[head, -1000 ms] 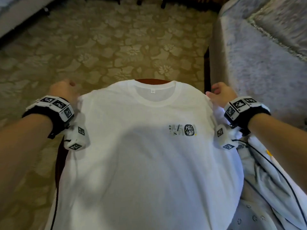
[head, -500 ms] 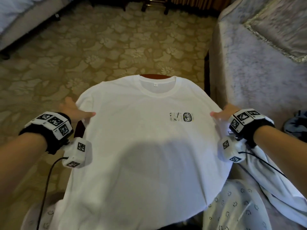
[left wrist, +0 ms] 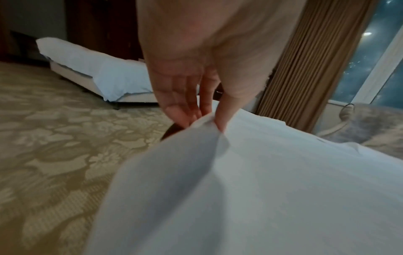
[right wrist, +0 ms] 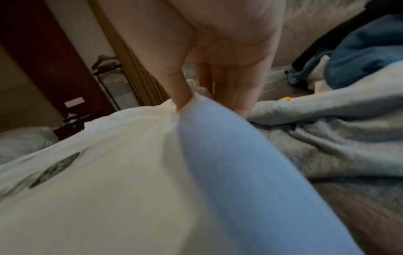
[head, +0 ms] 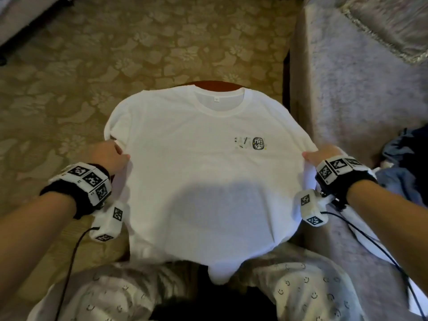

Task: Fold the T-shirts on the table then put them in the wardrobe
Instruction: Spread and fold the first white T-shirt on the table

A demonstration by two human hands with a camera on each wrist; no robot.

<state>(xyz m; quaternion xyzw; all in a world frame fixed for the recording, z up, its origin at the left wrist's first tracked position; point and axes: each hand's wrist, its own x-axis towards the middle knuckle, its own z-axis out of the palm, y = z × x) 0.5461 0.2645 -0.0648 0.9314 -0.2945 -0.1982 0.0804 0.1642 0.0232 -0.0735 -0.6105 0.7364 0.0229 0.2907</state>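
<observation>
A white T-shirt (head: pixel 203 172) with a small dark chest print lies face up, spread over a round dark wooden table (head: pixel 215 85), collar away from me. My left hand (head: pixel 108 156) pinches its left side edge below the sleeve; the left wrist view shows thumb and fingers (left wrist: pixel 174 110) nipping a ridge of the white T-shirt (left wrist: pixel 261 172). My right hand (head: pixel 322 156) pinches the opposite side edge, and in the right wrist view the thumb (right wrist: pixel 182 96) clamps a fold of the T-shirt (right wrist: pixel 122 155). The hem droops toward my lap.
A grey sofa (head: pixel 361 93) stands close on the right with blue and pale clothes (head: pixel 403 172) heaped on it. Patterned carpet (head: pixel 92 66) surrounds the table. A bed (left wrist: pixel 96 72) and curtains (left wrist: pixel 316 60) lie further off. Cables trail from both wrist units.
Both hands have slid down the shirt's sides from the shoulders toward me and now pinch the side edges. The shirt lies smoother, and my view has shifted back.
</observation>
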